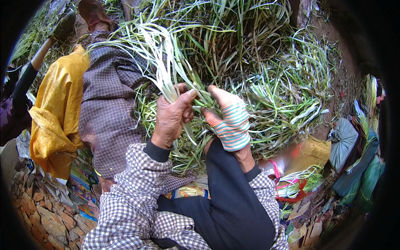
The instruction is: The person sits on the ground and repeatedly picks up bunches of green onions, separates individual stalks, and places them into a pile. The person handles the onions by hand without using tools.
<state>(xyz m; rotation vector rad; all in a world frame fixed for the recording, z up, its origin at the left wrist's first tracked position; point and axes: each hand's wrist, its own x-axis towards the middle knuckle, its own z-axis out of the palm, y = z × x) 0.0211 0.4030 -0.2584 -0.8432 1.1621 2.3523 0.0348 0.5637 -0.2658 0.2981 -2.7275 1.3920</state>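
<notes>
My bare left hand [173, 115] grips a bunch of long pale-stemmed leafy vegetables [168, 59]. Their white stalks fan out towards the top of the view, and the cut-looking ends stick out below my fist. Just to the right is my right hand [229, 117], in a striped knit glove that leaves the wrist bare. Its thumb and forefinger are spread apart, close to the green leaves [204, 97] beside the bunch. Whether the glove touches those leaves is hard to see. Under both hands lies a thick heap of loose green and withered leaves [275, 84].
Another person's leg in checked cloth [109, 103] stretches along the left, beside a yellow plastic sack [59, 103]. Bundled stalks with red ties [290, 184] lie at right, near tied-up bags [343, 140]. Broken stones [50, 218] cover the ground at lower left. My dark-trousered knee [225, 175] is bent below the glove.
</notes>
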